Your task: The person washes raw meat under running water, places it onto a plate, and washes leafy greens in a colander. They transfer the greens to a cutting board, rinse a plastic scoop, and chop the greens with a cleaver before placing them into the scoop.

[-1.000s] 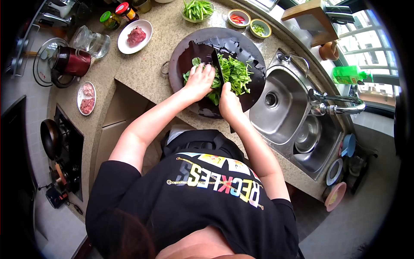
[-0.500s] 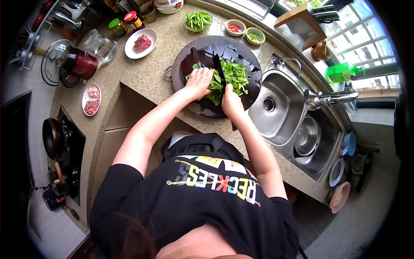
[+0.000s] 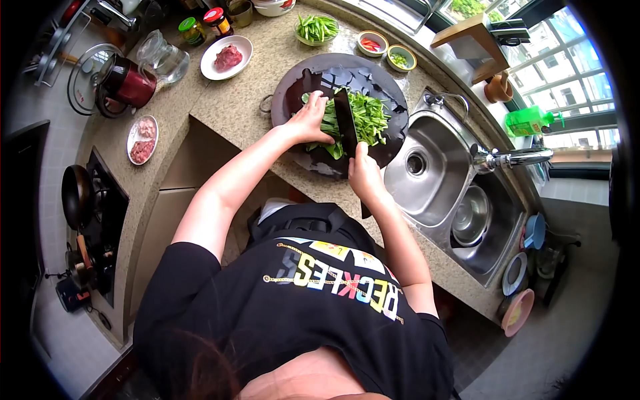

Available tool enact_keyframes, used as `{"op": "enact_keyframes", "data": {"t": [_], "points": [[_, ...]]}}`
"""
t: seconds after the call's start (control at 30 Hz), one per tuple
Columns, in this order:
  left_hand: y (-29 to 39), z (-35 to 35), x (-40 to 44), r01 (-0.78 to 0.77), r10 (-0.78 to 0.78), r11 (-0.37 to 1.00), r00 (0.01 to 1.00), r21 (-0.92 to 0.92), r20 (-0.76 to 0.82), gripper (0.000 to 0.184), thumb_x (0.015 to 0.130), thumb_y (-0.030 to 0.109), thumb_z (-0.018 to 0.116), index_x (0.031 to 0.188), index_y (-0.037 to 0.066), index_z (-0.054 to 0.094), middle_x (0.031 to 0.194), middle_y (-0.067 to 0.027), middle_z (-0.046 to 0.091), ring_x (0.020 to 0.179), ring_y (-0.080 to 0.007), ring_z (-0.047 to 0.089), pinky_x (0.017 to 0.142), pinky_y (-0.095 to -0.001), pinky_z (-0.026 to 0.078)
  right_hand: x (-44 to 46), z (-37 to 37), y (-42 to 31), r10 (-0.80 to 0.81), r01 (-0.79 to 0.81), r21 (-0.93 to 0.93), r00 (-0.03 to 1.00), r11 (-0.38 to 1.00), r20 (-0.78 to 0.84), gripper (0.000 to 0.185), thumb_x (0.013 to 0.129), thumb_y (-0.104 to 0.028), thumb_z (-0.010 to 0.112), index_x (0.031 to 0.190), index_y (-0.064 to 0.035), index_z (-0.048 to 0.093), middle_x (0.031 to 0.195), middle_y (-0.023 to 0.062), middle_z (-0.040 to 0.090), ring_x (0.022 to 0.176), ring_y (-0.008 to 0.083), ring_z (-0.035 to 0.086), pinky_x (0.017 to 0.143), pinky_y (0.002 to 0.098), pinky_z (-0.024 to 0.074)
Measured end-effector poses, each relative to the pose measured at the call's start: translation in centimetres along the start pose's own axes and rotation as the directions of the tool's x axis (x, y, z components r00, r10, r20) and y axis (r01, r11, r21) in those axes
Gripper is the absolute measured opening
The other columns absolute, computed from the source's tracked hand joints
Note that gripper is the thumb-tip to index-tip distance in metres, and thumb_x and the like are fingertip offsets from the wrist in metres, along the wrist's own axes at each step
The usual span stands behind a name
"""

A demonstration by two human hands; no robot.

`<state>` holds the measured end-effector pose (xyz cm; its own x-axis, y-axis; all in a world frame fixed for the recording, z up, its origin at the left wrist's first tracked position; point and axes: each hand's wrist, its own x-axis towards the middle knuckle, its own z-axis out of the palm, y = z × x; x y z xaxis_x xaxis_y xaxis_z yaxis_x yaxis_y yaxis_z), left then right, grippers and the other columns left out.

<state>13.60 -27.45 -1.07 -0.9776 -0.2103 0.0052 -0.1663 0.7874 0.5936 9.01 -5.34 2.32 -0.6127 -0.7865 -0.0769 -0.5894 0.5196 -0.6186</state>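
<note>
Chopped leafy greens (image 3: pixel 370 119) lie in a pile on a round, dark, wet cutting board (image 3: pixel 293 80). My right hand (image 3: pixel 365 175) is closed round the handle of a dark-bladed kitchen knife (image 3: pixel 345 119). The blade stands across the greens, between the cut pile on its right and the leaves on its left. On the left side of the leaves is my left hand (image 3: pixel 308 125), fingers stretched and thumb apart, touching the greens. Some leaves are hidden under that hand and behind the blade.
Behind the board are a glass bowl of green pieces (image 3: pixel 317 30), a bowl of red pieces (image 3: pixel 372 44) and one of green bits (image 3: pixel 401 59). Meat plates (image 3: pixel 212 70) (image 3: pixel 142 140) stand left, near a glass jug (image 3: pixel 167 60). A double sink (image 3: pixel 427 140) adjoins on the right.
My left hand has loosened from the greens, its fingers and thumb now spread wider. The knife blade has tilted to show more of its flat side. The whole view has shifted slightly.
</note>
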Motion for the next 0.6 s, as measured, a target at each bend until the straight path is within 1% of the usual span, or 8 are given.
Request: {"op": "enact_keyframes", "data": {"t": [0.03,0.13,0.17,0.27,0.43,0.5,0.57,0.6], "points": [[-0.1,-0.3,-0.2,0.003,-0.003,1.0,1.0,0.0,0.0,0.109,0.055,0.038,0.087,0.134,-0.007,0.026,0.135,-0.0265,0.026,0.131,-0.0403,0.032,0.108,-0.0397,0.032,0.0,0.2,0.3,0.0,0.0,-0.007,1.0,1.0,-0.007,0.024,0.09,-0.009,0.048,0.105,0.0022,0.034,0.073,0.0303,0.059,0.071,0.0502,0.058,0.063,0.057,0.0455],[0.0,-1.1,-1.1,0.104,-0.125,0.981,0.985,0.164,0.119,0.116,0.058,0.055,0.08,0.14,-0.005,0.023,0.141,-0.0258,0.028,0.138,-0.0394,0.019,0.112,-0.0547,0.016,0.0,0.2,0.7,-0.015,0.015,-0.018,1.0,1.0,-0.015,0.023,0.089,-0.008,0.048,0.105,0.0023,0.034,0.073,0.0299,0.059,0.071,0.049,0.059,0.062,0.0559,0.0459],[-0.2,-1.1,-1.4,0.104,-0.126,0.977,0.986,0.188,0.109,0.117,0.061,0.06,0.076,0.143,-0.002,0.021,0.145,-0.0235,0.027,0.138,-0.0392,0.02,0.109,-0.0595,0.016,0.0,0.2,0.7,-0.013,0.013,-0.028,1.0,1.0,-0.009,0.023,0.089,-0.008,0.048,0.105,0.0025,0.035,0.072,0.0295,0.06,0.07,0.0487,0.059,0.062,0.0557,0.0459],[-0.9,0.5,-2.0,0.062,-0.07,0.979,0.997,0.196,0.035,0.114,0.061,0.058,0.077,0.142,-0.001,0.022,0.143,-0.0226,0.029,0.137,-0.0397,0.023,0.108,-0.06,0.019,-0.1,0.1,0.8,-0.038,0.037,-0.059,0.999,0.998,-0.012,0.026,0.089,-0.007,0.049,0.107,0.0041,0.035,0.07,0.028,0.059,0.067,0.0476,0.058,0.059,0.054,0.0449],[-0.1,0.5,-2.1,0.01,0.002,0.968,0.999,0.251,-0.047,0.094,0.065,0.04,0.081,0.131,-0.004,0.03,0.131,-0.0235,0.036,0.132,-0.0456,0.027,0.104,-0.0608,0.027,-0.4,-0.7,-0.4,-0.086,0.083,-0.112,0.996,0.99,-0.025,0.031,0.088,-0.006,0.051,0.111,0.0052,0.034,0.067,0.026,0.058,0.064,0.046,0.058,0.055,0.0526,0.044],[-0.4,0.5,-1.9,-0.001,0.011,0.967,0.999,0.253,-0.038,0.094,0.065,0.039,0.081,0.131,-0.004,0.03,0.131,-0.0239,0.036,0.131,-0.0453,0.028,0.104,-0.0593,0.028,0.0,-0.7,-0.4,0.006,0.003,-0.143,0.998,0.99,0.067,0.02,0.089,-0.007,0.044,0.106,0.0008,0.036,0.072,0.0278,0.061,0.071,0.0474,0.061,0.062,0.0555,0.0471],[-0.2,0.6,-1.8,-0.002,0.018,0.963,0.998,0.269,-0.057,0.095,0.065,0.037,0.082,0.131,-0.005,0.029,0.129,-0.0253,0.038,0.126,-0.044,0.035,0.104,-0.052,0.034,0.2,-0.5,-0.6,0.046,-0.03,-0.164,0.994,0.986,0.099,0.019,0.089,-0.007,0.042,0.106,0.0005,0.037,0.074,0.0279,0.061,0.072,0.0475,0.061,0.063,0.0554,0.0474],[0.2,0.2,-1.9,0.003,0.012,0.964,0.998,0.265,-0.056,0.095,0.065,0.037,0.082,0.131,-0.005,0.029,0.129,-0.0253,0.038,0.126,-0.044,0.035,0.104,-0.052,0.034,0.3,-0.5,-1.0,0.086,-0.062,-0.185,0.989,0.981,0.124,0.019,0.089,-0.007,0.041,0.106,0.0002,0.037,0.076,0.028,0.062,0.074,0.0475,0.061,0.064,0.0552,0.0476]]}}
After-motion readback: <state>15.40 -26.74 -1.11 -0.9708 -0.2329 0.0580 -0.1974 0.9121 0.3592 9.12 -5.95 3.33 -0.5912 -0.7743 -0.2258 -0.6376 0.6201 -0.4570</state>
